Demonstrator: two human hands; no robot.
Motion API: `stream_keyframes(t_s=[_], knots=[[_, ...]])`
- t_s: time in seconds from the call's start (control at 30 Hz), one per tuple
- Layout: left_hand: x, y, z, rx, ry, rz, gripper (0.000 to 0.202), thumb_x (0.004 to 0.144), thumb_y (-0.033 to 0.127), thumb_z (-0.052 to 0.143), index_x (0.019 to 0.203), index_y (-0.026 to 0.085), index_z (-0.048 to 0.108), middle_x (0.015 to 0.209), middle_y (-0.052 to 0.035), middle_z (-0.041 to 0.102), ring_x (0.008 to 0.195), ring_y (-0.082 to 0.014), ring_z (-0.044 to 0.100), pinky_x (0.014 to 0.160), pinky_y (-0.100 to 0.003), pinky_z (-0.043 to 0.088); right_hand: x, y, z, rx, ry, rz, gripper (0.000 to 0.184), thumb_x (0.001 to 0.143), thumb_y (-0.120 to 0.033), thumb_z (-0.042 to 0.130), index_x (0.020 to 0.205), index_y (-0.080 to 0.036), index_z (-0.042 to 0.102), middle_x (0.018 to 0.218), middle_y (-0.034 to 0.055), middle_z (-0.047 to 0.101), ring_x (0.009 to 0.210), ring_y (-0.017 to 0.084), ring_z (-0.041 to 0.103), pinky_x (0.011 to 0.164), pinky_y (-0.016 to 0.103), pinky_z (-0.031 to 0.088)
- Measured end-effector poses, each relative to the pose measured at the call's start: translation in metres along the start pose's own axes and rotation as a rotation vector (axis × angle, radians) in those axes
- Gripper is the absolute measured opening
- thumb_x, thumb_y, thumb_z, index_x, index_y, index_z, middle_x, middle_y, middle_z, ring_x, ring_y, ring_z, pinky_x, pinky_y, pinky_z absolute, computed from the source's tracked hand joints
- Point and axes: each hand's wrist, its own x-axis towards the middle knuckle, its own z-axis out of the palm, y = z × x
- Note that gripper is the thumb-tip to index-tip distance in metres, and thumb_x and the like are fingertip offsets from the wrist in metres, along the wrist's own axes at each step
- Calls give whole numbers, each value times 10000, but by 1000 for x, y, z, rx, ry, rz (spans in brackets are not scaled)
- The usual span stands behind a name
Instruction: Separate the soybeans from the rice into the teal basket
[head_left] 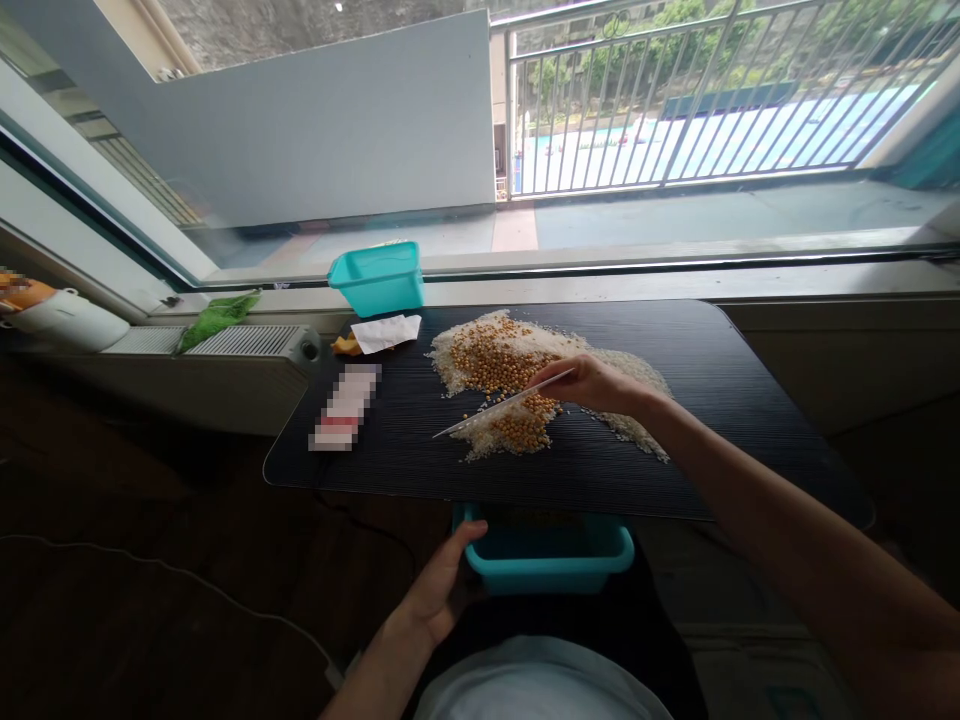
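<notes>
My right hand (592, 382) pinches one end of a thin, clear flat strip (491, 408), perhaps a ruler. The strip slants across a heap of white rice (480, 325) mixed with yellow kernels (487, 368) that look like corn or soybeans. A smaller portion of the mix (517, 432) lies on the near side of the strip. Below the table's front edge, my left hand (444, 580) grips the left rim of a turquoise plastic bin (551, 575), thumb over the rim. The bin's inside is dark, so its contents cannot be made out.
The black table (622, 480) stands against the window sill. A second turquoise bin (382, 285) stands at its back left, behind a white paper (386, 333) on something yellow. A blurred-out card (345, 408) lies at left. Beyond are a radiator (259, 345) and a green cloth (217, 318).
</notes>
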Motion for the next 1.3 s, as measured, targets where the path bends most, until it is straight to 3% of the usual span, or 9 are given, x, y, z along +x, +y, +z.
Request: stream_keyframes(t_s=[0.1, 0.2, 0.4, 0.6, 0.8, 0.9, 1.03, 1.13, 1.3], knots=[[2, 0, 0, 9, -7, 7, 315, 884, 344, 663, 1150, 182, 615, 1021, -108, 770, 1050, -282, 718, 824, -354, 583, -3, 3, 1, 46, -42, 22, 162, 757, -357, 764, 844, -245, 844, 656, -23, 724, 558, 109, 585, 480, 223, 447], [4, -1, -3, 19, -11, 17, 348, 856, 359, 687, 1152, 190, 615, 1004, -100, 767, 1068, -286, 708, 837, -357, 575, -6, 5, 3, 83, -4, 31, 196, 764, -400, 748, 831, -238, 836, 660, -18, 724, 572, 117, 605, 512, 239, 477], [8, 4, -20, 26, -15, 72, 473, 754, 438, 777, 1135, 197, 633, 1048, -89, 764, 1077, -290, 696, 823, -347, 566, -19, -8, 2, 137, 189, 23, 296, 724, -490, 781, 879, -245, 840, 812, 6, 795, 718, 163, 701, 697, 309, 595], [12, 8, -25, 30, -30, 63, 431, 736, 431, 772, 1080, 192, 670, 1018, -76, 771, 1029, -277, 707, 762, -324, 563, -40, -15, 5, 151, 457, 103, 316, 638, -526, 841, 764, -237, 811, 756, 12, 786, 740, 205, 741, 746, 345, 621], [19, 0, -6, 73, -94, 23, 446, 675, 466, 799, 998, 188, 667, 1006, -86, 766, 1057, -303, 684, 725, -326, 547, -104, -20, -7, 49, 780, 261, 264, 731, -449, 805, 821, -201, 809, 770, 63, 793, 736, 222, 756, 731, 335, 616], [21, -5, 4, 95, -129, -16, 440, 652, 485, 807, 939, 191, 652, 1017, -99, 764, 1083, -319, 673, 736, -336, 545, -144, -26, -14, -29, 895, 340, 244, 667, -438, 828, 751, -211, 801, 709, 59, 776, 722, 246, 755, 711, 347, 617], [21, -7, 14, 111, -143, -46, 472, 626, 496, 821, 942, 192, 646, 992, -100, 760, 1099, -332, 668, 782, -358, 551, -182, -37, -10, -160, 1026, 564, 290, 654, -491, 787, 778, -230, 802, 703, 54, 767, 708, 278, 734, 539, 346, 573], [20, -8, 20, 126, -165, -69, 510, 610, 506, 824, 970, 188, 650, 961, -99, 758, 1084, -337, 673, 791, -368, 550, -199, -40, -7, -129, 1065, 646, 304, 624, -495, 775, 796, -245, 793, 695, 37, 764, 714, 287, 742, 609, 373, 618], [18, -12, 29, 136, -179, -93, 527, 580, 512, 831, 952, 195, 632, 913, -87, 747, 1062, -336, 679, 774, -367, 547, -223, -30, -13, -128, 986, 751, 318, 502, -530, 785, 672, -263, 763, 686, 39, 770, 764, 334, 768, 721, 412, 638]])
